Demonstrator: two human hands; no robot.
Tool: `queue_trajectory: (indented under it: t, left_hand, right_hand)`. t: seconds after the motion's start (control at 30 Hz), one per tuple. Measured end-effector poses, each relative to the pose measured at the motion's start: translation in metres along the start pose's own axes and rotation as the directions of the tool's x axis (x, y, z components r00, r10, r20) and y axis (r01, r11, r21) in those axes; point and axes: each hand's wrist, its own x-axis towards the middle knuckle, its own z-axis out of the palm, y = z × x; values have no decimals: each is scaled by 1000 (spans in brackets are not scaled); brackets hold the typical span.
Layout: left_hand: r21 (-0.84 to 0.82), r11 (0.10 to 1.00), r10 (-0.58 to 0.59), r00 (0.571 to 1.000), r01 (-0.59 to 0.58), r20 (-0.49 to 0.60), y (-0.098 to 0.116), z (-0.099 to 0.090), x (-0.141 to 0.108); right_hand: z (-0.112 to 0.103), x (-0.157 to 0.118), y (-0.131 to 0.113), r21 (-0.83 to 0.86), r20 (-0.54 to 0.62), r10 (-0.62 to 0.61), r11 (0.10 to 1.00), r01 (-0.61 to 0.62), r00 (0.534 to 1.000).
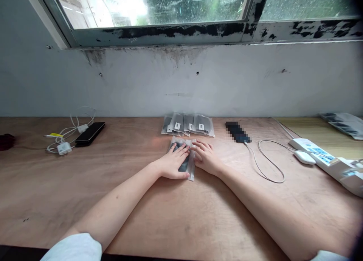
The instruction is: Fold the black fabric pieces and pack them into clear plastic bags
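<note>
So nearest the camera there's a pale sleeve [73, 249] and bare forearms, then both hands on one clear bag [185, 165] with something dark inside, lying flat on the wooden table [170, 215]. Left hand [174, 164] is spread open, palm down on it, gripping nothing. Right hand [208, 158] has bent fingers at the bag's right-hand edge; honestly can't tell if it's pinching or just touching.

I'd call this bag partway: its dark contents are in, but I can't make out whether that edge is closed, and no label shows on the uncovered bits. So closing it up, if it's open, might be what's left.

Off to the right of the hands: a white power strip [314, 151] and cable [263, 174]. Well left are white chargers [64, 148] and a black slab [90, 133]. Right-forward, a pixelated dark device [238, 132].

Just beyond the hands sit overlapping labelled bags [188, 125], which look done to me. Behind everything, wall [136, 87] and window frame [170, 31].
</note>
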Motion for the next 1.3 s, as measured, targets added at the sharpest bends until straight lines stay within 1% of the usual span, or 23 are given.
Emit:
queue_trajectory:
  t: [0.13,0.3,0.37,0.47,0.5,0.57,0.87,1.1,1.3]
  left_hand:
    - [26,1000,14,1000,-14,-24,3,1,0]
    - [24,1000,6,1000,-6,-22,6,2,2]
    - [38,998,-38,997,41,-63,6,5,3]
    - [57,983,-165,977,173,-133,7,11,5]
    - [55,976,-200,970,209,-137,7,13,6]
    - [45,970,-233,965,240,-124,7,15,7]
    - [41,982,-182,979,186,-89,4,14,6]
    - [49,987,-149,987,152,-62,4,12,4]
    - [62,990,-121,992,124,-47,7,10,3]
  right_hand:
    - [1,-1,6,-13,-34,1,1000,-1,999]
    - [-2,-2,11,42,-5,-21,999,21,1000]
    - [-3,-2,11,64,8,-19,998,18,1000]
    - [-6,-2,9,59,15,-25,998,24,1000]
    - [-7,-2,8,55,18,-34,998,33,999]
    - [-8,-1,7,55,27,-51,997,50,998]
    - [-7,-2,10,61,46,-129,990,126,991]
    - [-14,1,7,121,82,-129,986,119,988]
    - [-17,3,9,77,111,-110,992,102,988]
